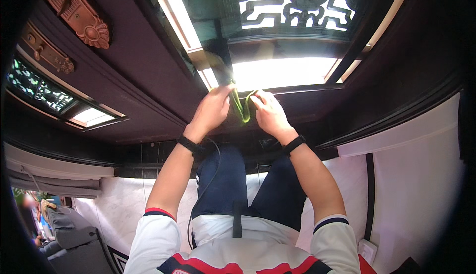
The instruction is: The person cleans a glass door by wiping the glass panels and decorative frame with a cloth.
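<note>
A thin green cloth hangs in a V-shaped fold between my two hands. My left hand pinches one end of it beside the lower left corner of the door's glass pane. Its other end is gripped in the fingers of my right hand, just below the pane's bottom edge. Behind the glass, a dark ornamental lattice shows against bright light. The pane is set in a dark brown door. Glare hides some detail around the fingertips of my left hand.
Copper-coloured lock plates run along the door edges on the left. A second latticed pane lies further left. White wall borders the right side. A grey sofa stands at the lower left. A thin cable hangs beside my left leg.
</note>
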`<state>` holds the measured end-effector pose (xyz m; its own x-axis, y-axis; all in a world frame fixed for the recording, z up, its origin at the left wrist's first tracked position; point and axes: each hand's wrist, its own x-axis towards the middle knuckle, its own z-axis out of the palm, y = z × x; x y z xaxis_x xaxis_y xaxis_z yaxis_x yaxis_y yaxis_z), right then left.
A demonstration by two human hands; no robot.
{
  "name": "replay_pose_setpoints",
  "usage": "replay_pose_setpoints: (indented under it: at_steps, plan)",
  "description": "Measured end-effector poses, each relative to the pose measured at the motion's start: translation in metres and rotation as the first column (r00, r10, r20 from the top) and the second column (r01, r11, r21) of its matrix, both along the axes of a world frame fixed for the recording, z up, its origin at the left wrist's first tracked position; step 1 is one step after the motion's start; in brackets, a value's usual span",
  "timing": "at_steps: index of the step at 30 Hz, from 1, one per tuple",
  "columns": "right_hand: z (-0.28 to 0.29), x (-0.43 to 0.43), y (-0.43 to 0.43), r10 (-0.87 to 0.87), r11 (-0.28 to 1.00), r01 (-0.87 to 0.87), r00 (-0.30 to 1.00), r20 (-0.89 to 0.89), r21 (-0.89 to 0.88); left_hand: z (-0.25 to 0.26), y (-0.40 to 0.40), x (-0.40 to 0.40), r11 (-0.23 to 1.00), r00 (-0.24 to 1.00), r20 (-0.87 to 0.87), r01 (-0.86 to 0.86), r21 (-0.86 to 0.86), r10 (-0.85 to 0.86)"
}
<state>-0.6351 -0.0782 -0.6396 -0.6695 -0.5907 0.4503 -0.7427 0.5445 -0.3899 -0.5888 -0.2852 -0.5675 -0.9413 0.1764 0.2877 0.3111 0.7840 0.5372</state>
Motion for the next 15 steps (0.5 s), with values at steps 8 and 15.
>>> replay_pose_setpoints:
  at_steps: [8, 15]
  plan:
    - [0.001, -0.001, 0.001, 0.002, 1.000, -0.003, 1.000, -0.026, -0.009, 0.060, 0.027, -0.022, 0.882, 0.961, -0.275, 0.158, 0.445, -0.033]
    - [-0.011, -0.005, 0.006, -0.020, 0.994, 0.013, 0.998, 0.062, 0.104, 0.007, 0.038, -0.035, 0.976, 0.974, 0.100, 0.193, 0.098, -0.203]
